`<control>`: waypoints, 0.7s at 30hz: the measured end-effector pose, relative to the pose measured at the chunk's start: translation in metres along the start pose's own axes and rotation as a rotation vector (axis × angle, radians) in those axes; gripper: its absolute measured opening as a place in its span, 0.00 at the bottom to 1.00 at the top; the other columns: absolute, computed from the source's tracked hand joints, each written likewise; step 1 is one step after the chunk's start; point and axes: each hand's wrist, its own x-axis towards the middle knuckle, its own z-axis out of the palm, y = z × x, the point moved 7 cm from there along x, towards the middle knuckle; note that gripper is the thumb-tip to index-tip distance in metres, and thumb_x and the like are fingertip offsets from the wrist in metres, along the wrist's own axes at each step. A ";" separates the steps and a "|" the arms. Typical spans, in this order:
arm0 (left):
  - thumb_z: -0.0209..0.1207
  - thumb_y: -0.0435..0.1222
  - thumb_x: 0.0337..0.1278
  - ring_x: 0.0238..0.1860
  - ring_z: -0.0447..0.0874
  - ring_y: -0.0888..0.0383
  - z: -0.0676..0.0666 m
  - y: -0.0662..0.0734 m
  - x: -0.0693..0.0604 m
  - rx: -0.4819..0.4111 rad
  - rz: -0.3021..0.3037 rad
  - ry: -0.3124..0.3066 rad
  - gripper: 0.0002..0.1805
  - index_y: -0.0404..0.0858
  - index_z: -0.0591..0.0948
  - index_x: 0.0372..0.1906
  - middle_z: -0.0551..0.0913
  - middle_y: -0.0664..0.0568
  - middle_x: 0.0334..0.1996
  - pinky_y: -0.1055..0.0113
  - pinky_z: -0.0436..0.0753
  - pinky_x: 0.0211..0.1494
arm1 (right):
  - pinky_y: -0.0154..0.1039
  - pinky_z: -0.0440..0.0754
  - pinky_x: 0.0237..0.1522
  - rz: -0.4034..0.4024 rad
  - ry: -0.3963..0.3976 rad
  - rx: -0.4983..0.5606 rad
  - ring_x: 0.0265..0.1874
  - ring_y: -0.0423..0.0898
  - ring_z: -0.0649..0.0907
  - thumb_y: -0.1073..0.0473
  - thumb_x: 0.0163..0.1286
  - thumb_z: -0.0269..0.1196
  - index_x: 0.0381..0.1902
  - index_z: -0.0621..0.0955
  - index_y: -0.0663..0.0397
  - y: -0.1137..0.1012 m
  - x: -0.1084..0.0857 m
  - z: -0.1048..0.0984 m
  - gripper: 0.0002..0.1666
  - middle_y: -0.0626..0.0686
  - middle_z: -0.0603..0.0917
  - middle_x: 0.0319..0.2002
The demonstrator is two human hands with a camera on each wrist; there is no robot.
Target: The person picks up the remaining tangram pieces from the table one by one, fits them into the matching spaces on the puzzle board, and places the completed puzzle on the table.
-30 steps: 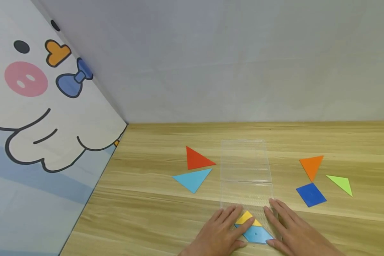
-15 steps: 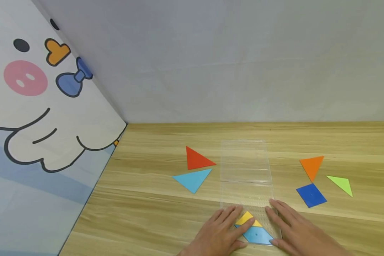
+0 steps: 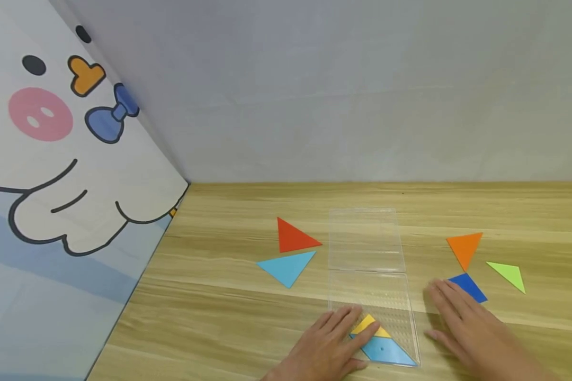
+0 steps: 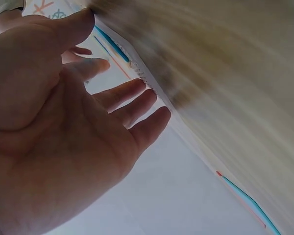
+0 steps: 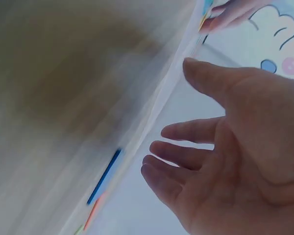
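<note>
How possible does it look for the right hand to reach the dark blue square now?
Probably yes: the right hand holds nothing, its fingers overlap the dark blue square in the head view, and no other piece shows between them.

The left hand (image 4: 83,127) shows its palm, fingers slightly bent and spread, their tips near the dim, blurred tabletop (image 4: 230,83). Just beside the thumb, a blue piece (image 4: 112,45) appears edge-on, with a ridged clear rim (image 4: 141,73) adjoining it. A light-blue strip (image 4: 250,199) with a red tip (image 4: 219,174) lies lower right; what seem to be another hand's fingers (image 4: 77,53) show behind the thumb.
</note>
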 end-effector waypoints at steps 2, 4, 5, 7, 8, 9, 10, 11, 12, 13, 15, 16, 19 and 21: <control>0.52 0.62 0.72 0.68 0.72 0.56 0.000 -0.001 -0.001 -0.007 -0.002 -0.009 0.35 0.52 0.70 0.76 0.73 0.51 0.69 0.66 0.73 0.68 | 0.31 0.43 0.78 0.011 0.021 -0.010 0.80 0.36 0.46 0.34 0.83 0.36 0.64 0.73 0.75 0.007 -0.001 -0.004 0.46 0.71 0.77 0.57; 0.54 0.62 0.71 0.69 0.71 0.55 0.000 -0.004 -0.003 -0.022 -0.013 -0.022 0.37 0.47 0.69 0.77 0.73 0.50 0.70 0.65 0.72 0.69 | 0.32 0.42 0.78 0.032 0.013 -0.021 0.80 0.37 0.47 0.33 0.83 0.36 0.62 0.74 0.77 0.013 -0.004 -0.007 0.48 0.72 0.77 0.58; 0.54 0.62 0.70 0.69 0.71 0.54 0.000 -0.005 -0.005 -0.030 -0.024 -0.029 0.38 0.46 0.68 0.77 0.73 0.49 0.70 0.64 0.72 0.70 | 0.32 0.42 0.78 0.049 0.004 -0.023 0.80 0.42 0.50 0.33 0.82 0.36 0.61 0.74 0.78 0.017 -0.006 -0.008 0.49 0.72 0.76 0.58; 0.56 0.61 0.70 0.70 0.71 0.53 0.000 -0.009 -0.008 -0.051 -0.049 -0.045 0.41 0.42 0.66 0.77 0.72 0.48 0.71 0.63 0.72 0.71 | 0.31 0.40 0.77 0.083 -0.027 -0.033 0.78 0.54 0.59 0.32 0.82 0.35 0.63 0.73 0.78 0.023 -0.009 -0.008 0.50 0.73 0.76 0.59; 0.57 0.61 0.69 0.70 0.71 0.52 0.001 -0.011 -0.009 -0.056 -0.064 -0.051 0.41 0.41 0.66 0.77 0.72 0.47 0.71 0.63 0.72 0.71 | 0.31 0.40 0.77 0.100 -0.041 -0.039 0.75 0.59 0.64 0.31 0.81 0.35 0.64 0.72 0.78 0.027 -0.011 -0.008 0.51 0.73 0.76 0.60; 0.56 0.61 0.69 0.71 0.71 0.52 0.002 -0.013 -0.011 -0.050 -0.078 -0.059 0.42 0.40 0.65 0.77 0.72 0.46 0.72 0.62 0.72 0.71 | 0.30 0.39 0.77 0.114 -0.053 -0.043 0.69 0.64 0.69 0.31 0.81 0.34 0.64 0.72 0.78 0.029 -0.012 -0.008 0.52 0.74 0.75 0.60; 0.56 0.61 0.69 0.71 0.71 0.51 0.002 -0.015 -0.012 -0.048 -0.094 -0.064 0.42 0.40 0.65 0.77 0.72 0.45 0.72 0.62 0.73 0.70 | 0.30 0.38 0.77 0.124 -0.058 -0.045 0.64 0.67 0.72 0.30 0.80 0.34 0.64 0.72 0.79 0.032 -0.013 -0.008 0.52 0.74 0.75 0.59; 0.56 0.61 0.69 0.71 0.71 0.51 0.003 -0.016 -0.014 -0.044 -0.105 -0.071 0.42 0.40 0.65 0.77 0.72 0.44 0.72 0.62 0.73 0.70 | 0.29 0.38 0.76 0.130 -0.060 -0.046 0.59 0.68 0.74 0.30 0.80 0.33 0.63 0.72 0.80 0.035 -0.013 -0.008 0.53 0.75 0.75 0.59; 0.55 0.62 0.70 0.71 0.71 0.50 0.004 -0.018 -0.015 -0.041 -0.115 -0.080 0.42 0.39 0.65 0.77 0.71 0.44 0.72 0.62 0.73 0.71 | 0.29 0.38 0.76 0.132 -0.059 -0.046 0.57 0.70 0.74 0.30 0.80 0.33 0.62 0.72 0.80 0.036 -0.014 -0.008 0.54 0.76 0.75 0.58; 0.54 0.62 0.70 0.71 0.71 0.50 0.005 -0.019 -0.017 -0.039 -0.126 -0.087 0.43 0.38 0.65 0.77 0.71 0.43 0.72 0.62 0.73 0.71 | 0.29 0.38 0.76 0.129 -0.057 -0.045 0.55 0.70 0.75 0.30 0.80 0.32 0.61 0.73 0.81 0.038 -0.014 -0.008 0.54 0.76 0.75 0.58; 0.53 0.63 0.71 0.72 0.70 0.50 0.007 -0.021 -0.019 -0.045 -0.144 -0.103 0.43 0.38 0.65 0.77 0.71 0.43 0.73 0.62 0.72 0.71 | 0.29 0.38 0.76 0.124 -0.047 -0.044 0.54 0.70 0.75 0.30 0.80 0.31 0.59 0.73 0.82 0.041 -0.015 -0.007 0.54 0.77 0.75 0.57; 0.52 0.63 0.71 0.72 0.70 0.50 0.008 -0.021 -0.019 -0.054 -0.152 -0.110 0.43 0.38 0.65 0.77 0.70 0.43 0.73 0.62 0.72 0.71 | 0.29 0.38 0.76 0.118 -0.042 -0.043 0.56 0.70 0.74 0.30 0.80 0.31 0.58 0.74 0.82 0.042 -0.016 -0.007 0.55 0.77 0.75 0.57; 0.51 0.63 0.72 0.72 0.69 0.49 0.011 -0.023 -0.021 -0.072 -0.167 -0.134 0.42 0.38 0.65 0.78 0.69 0.44 0.74 0.61 0.73 0.71 | 0.29 0.38 0.76 0.109 -0.047 -0.052 0.56 0.69 0.74 0.31 0.81 0.31 0.57 0.74 0.82 0.045 -0.018 -0.005 0.54 0.77 0.75 0.57; 0.50 0.63 0.72 0.72 0.69 0.49 0.013 -0.023 -0.022 -0.071 -0.168 -0.143 0.41 0.39 0.66 0.77 0.68 0.44 0.74 0.61 0.73 0.70 | 0.28 0.37 0.76 0.121 -0.071 -0.049 0.57 0.69 0.74 0.33 0.82 0.34 0.58 0.75 0.82 0.048 -0.020 -0.002 0.51 0.77 0.75 0.58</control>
